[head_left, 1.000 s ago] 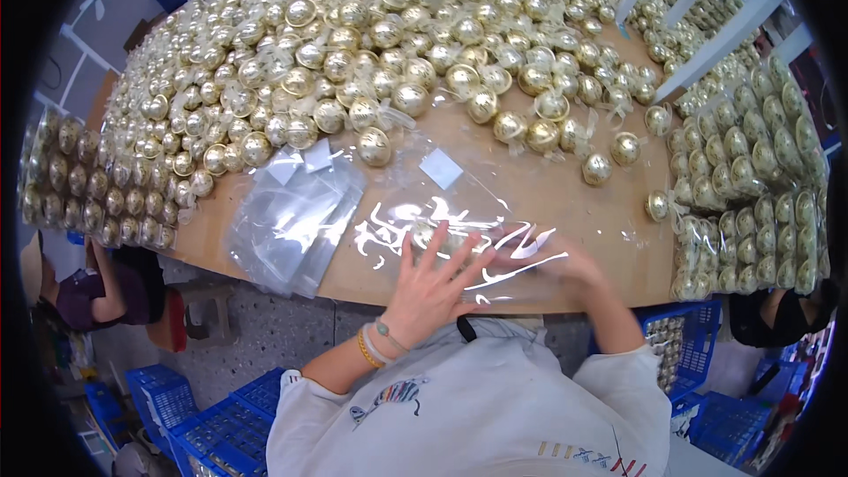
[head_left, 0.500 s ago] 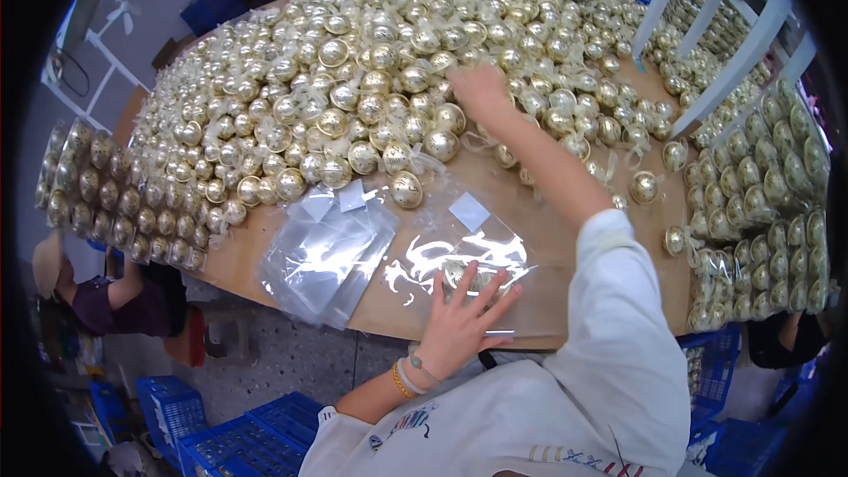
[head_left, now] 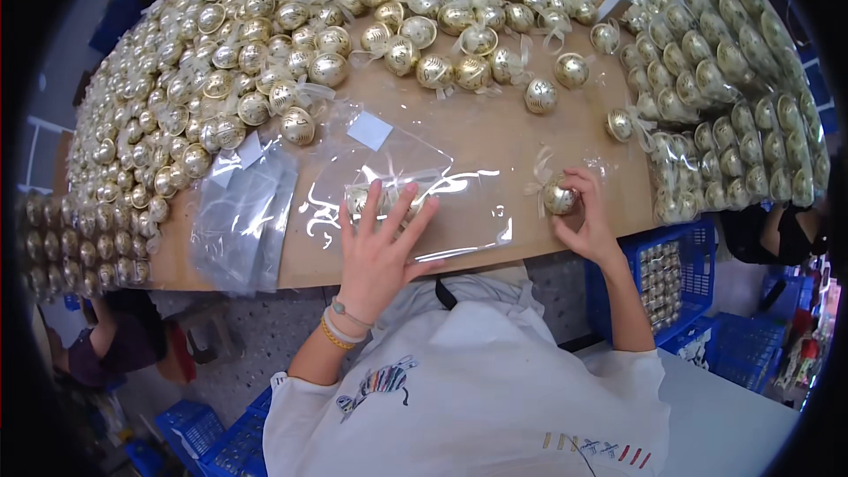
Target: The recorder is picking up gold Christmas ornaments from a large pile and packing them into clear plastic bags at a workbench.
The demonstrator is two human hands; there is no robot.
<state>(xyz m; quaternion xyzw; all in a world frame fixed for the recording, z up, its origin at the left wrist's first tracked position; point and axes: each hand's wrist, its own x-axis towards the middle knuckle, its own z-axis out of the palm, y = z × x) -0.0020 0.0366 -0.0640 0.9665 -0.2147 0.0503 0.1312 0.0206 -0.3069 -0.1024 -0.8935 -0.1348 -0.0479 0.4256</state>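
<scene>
My left hand [head_left: 374, 249] lies with fingers spread on a clear plastic bag [head_left: 473, 216] near the table's front edge. Under those fingers, inside the bag or beneath its film, shows at least one gold ball [head_left: 360, 198]; the rest is covered by the hand. To the right of the bag, my right hand [head_left: 594, 217] has its thumb and fingers around a shiny gold ball ornament [head_left: 559, 197]. A pale ribbon [head_left: 539, 170] trails from that ornament. A white square [head_left: 369, 131] shows at the bag's far end.
A large heap of gold ornaments [head_left: 252, 57] covers the far and left table. Flat clear bags [head_left: 243, 221] are stacked left of my left hand. Packed trays of ornaments [head_left: 729, 146] stand at the right. Blue crates [head_left: 698, 278] sit below the table, and other people are at both sides.
My right hand has come back from the heap to the right of the bag, with a gold ornament in its fingers. The left hand stays on the bag. The view has shifted.
</scene>
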